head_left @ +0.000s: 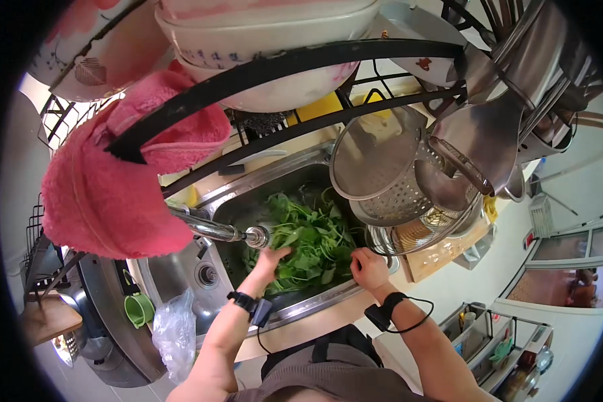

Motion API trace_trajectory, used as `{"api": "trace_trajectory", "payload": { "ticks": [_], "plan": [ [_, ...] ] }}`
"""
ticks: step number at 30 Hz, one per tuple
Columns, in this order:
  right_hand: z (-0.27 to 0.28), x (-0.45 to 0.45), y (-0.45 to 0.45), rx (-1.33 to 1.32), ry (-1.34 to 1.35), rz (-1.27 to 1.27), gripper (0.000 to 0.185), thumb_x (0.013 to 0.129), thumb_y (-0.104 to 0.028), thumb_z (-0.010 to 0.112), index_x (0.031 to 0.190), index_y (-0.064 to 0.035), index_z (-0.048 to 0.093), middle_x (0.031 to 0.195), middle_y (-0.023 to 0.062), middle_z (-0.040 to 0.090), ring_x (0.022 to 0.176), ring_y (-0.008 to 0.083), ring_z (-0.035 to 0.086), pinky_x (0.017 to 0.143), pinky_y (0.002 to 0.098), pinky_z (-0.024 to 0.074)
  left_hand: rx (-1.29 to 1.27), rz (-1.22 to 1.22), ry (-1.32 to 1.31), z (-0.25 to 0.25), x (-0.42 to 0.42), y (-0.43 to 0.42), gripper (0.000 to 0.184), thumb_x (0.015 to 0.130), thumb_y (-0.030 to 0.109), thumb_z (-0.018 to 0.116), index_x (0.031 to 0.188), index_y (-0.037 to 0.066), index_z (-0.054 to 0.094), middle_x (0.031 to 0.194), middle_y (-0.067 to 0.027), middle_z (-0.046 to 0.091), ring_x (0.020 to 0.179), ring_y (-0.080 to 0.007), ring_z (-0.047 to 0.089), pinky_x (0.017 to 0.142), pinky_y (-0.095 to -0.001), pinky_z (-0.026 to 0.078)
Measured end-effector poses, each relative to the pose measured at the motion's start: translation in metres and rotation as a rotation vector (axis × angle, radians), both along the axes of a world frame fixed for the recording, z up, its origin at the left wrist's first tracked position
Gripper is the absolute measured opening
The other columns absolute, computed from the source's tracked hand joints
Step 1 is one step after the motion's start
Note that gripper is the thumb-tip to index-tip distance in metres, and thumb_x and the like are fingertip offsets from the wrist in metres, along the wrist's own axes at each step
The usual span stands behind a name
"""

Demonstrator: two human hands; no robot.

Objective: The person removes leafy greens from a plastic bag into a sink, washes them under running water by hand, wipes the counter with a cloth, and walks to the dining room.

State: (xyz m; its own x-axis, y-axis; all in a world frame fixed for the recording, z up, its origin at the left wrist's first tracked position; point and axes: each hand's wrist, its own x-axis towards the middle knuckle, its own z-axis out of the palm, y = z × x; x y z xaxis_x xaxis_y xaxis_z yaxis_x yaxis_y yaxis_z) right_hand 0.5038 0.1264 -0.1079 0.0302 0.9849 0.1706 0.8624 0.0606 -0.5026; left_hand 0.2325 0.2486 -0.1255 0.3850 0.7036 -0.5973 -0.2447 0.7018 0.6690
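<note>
A heap of leafy greens [311, 244] fills much of the right sink basin [238, 211]. At the heap's left side, below the faucet head [256, 236], is my left hand [272, 262]. Its thumb sticks out over the leaves, while its other fingers are largely hidden. My right hand [370, 269] is at the heap's right edge, near the basin's front rim. Its fingers are curled closed against the leaves at the edge; exactly what is between the fingertips is hard to see. Both wrists wear black straps with small boxes.
A black rack [295, 57] arches overhead, carrying stacked bowls [268, 33] and a pink towel [114, 181]. Colanders [382, 161] and a ladle [476, 144] hang at right above a wooden board [442, 251]. A plastic bag [175, 331] hangs at the sink's left front, beside a green cup [139, 309].
</note>
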Motion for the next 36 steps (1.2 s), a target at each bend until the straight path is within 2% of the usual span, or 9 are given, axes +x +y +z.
{"api": "trace_trajectory", "payload": {
  "ticks": [6,10,11,18,25,28,30,31,36],
  "plan": [
    [0.001,0.0,-0.002,-0.045,0.003,-0.03,0.009,0.078,-0.004,0.062,0.087,-0.0064,0.06,0.083,0.0085,0.064,0.068,0.0304,0.063,0.058,0.039,0.0511,0.562,-0.11,0.621,0.02,-0.067,0.025,0.044,0.071,0.007,0.077,0.112,-0.001,0.062,0.106,-0.0094,0.068,0.093,-0.0188,0.065,0.088,-0.0333,0.05],
    [-0.003,0.001,-0.001,-0.003,0.004,-0.03,0.008,0.079,-0.006,0.062,0.086,-0.0076,0.06,0.08,0.0082,0.064,0.068,0.0297,0.064,0.058,0.0388,0.0507,0.828,-0.386,1.356,0.0,-0.062,0.022,0.09,0.067,0.027,0.083,0.14,0.001,0.038,0.139,-0.023,0.044,0.13,-0.0392,0.041,0.105,-0.0438,0.038],
    [-0.002,0.002,0.001,0.001,0.002,-0.034,0.008,0.079,-0.006,0.062,0.086,-0.0076,0.06,0.08,0.0082,0.064,0.068,0.0297,0.064,0.058,0.0388,0.0507,0.856,-0.359,1.279,0.012,-0.047,0.017,0.098,0.068,0.029,0.083,0.147,0.007,0.029,0.149,-0.0228,0.029,0.137,-0.0436,0.027,0.111,-0.0493,0.029],
    [0.007,0.0,0.001,-0.037,-0.001,-0.036,0.014,0.075,-0.014,0.064,0.086,-0.0056,0.061,0.083,0.0131,0.062,0.077,0.0329,0.062,0.067,0.0434,0.0515,1.334,-0.678,1.267,-0.035,0.024,0.017,0.096,0.071,0.057,0.074,0.15,0.028,0.028,0.155,-0.0208,0.019,0.139,-0.0508,0.018,0.107,-0.0667,0.022],
    [-0.003,0.002,0.001,0.008,-0.079,0.0,0.017,0.069,-0.013,0.064,0.082,-0.0057,0.057,0.079,0.009,0.055,0.079,0.0274,0.057,0.074,0.0388,0.0483,1.497,-1.403,1.279,-0.043,0.01,0.078,0.078,0.076,0.053,0.069,0.144,0.03,0.039,0.155,-0.0072,0.028,0.145,-0.0349,0.018,0.109,-0.0726,0.004],
    [-0.004,0.003,0.004,0.052,-0.081,-0.004,0.015,0.071,-0.011,0.064,0.084,-0.0058,0.058,0.081,0.0094,0.057,0.078,0.0287,0.058,0.072,0.0394,0.048,1.212,-1.17,1.6,-0.129,-0.014,0.084,0.064,0.084,0.043,0.062,0.141,0.023,0.043,0.152,-0.0096,0.034,0.144,-0.0347,0.021,0.107,-0.0754,0.004],
    [-0.004,0.0,0.001,0.084,-0.04,-0.029,0.011,0.077,-0.006,0.063,0.088,-0.0054,0.061,0.086,0.0111,0.062,0.079,0.0324,0.059,0.068,0.042,0.048,1.319,-0.993,1.613,-0.161,-0.021,0.064,0.054,0.08,0.034,0.06,0.127,0.008,0.054,0.131,-0.0138,0.054,0.129,-0.0351,0.044,0.101,-0.0695,0.027],
    [-0.009,0.002,0.001,0.1,-0.109,-0.006,0.018,0.066,-0.012,0.063,0.082,-0.0056,0.056,0.084,0.0073,0.056,0.078,0.0252,0.056,0.075,0.0354,0.047,1.155,-1.187,1.758,-0.207,-0.024,0.062,0.045,0.083,0.029,0.057,0.122,0.007,0.058,0.123,-0.0139,0.057,0.123,-0.0336,0.049,0.099,-0.0615,0.033],
    [0.0,0.001,0.003,0.104,-0.153,0.018,0.013,0.071,-0.013,0.065,0.078,-0.0063,0.056,0.078,0.0093,0.056,0.077,0.0266,0.057,0.074,0.038,0.0481,1.103,-1.137,1.35,-0.154,-0.018,0.044,0.049,0.081,0.017,0.061,0.128,0.006,0.052,0.126,-0.014,0.057,0.113,-0.03,0.054,0.095,-0.047,0.04]
  ]
}}
